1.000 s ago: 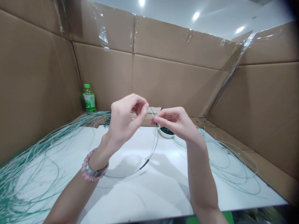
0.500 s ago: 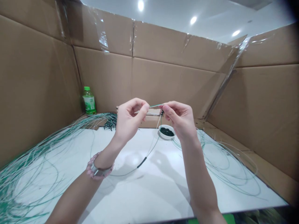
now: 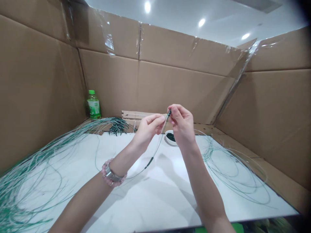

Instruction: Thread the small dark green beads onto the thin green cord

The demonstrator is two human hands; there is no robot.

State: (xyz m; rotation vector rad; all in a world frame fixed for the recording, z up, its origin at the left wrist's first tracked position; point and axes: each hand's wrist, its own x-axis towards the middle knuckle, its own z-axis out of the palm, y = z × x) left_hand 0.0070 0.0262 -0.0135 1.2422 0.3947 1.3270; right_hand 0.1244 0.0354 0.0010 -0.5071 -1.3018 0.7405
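Note:
My left hand (image 3: pixel 152 127) is closed, its thumb and forefinger pinching the thin green and white wires (image 3: pixel 158 144) just below a small dark piece (image 3: pixel 169 113). Close beside it, my right hand (image 3: pixel 181 121) is closed in a pinch on the upper end of these wires, at the dark piece. From my hands the wires hang down in a curve. A short dark sleeve (image 3: pixel 149 162) sits around them lower down, above the white table (image 3: pixel 155 204). The exact wire ends are hidden by my fingers.
Behind my right hand stands a white bowl (image 3: pixel 171 142) of small dark pieces. A large bundle of green and white wires (image 3: pixel 36 161) lies at left, looser loops (image 3: pixel 233 178) at right. A green bottle (image 3: pixel 94 106) stands by the cardboard wall (image 3: pixel 109 81).
My left hand has moved right and slightly down, from the wire stretched between my hands to the hanging wires. My right hand has shifted slightly left. The dark piece now points up between the fingers.

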